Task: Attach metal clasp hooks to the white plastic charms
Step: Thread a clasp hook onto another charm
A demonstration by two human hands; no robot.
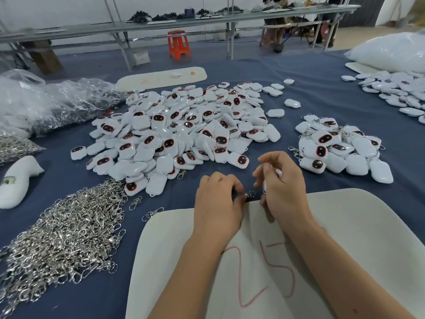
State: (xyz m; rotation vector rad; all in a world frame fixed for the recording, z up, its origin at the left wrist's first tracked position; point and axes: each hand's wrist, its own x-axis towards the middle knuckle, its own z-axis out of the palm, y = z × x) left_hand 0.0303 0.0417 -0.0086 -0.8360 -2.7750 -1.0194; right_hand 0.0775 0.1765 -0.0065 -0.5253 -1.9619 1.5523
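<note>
Over the white board [345, 226], left hand [217, 199] pinches a clasp hook [249, 195]; right hand [281, 180] grips a white charm [264, 186].

Under my forearms, on the white board [358, 238] at the desk's near edge, 25 is written by hand in large red strokes. A second white board [161, 77] near the desk's far edge carries faint red scribbles and 1 small red mark toward its right end; I can't read any of them. The white molded piece [16, 183] at the desk's left edge has a small label on it, too blurred to make out.
</note>
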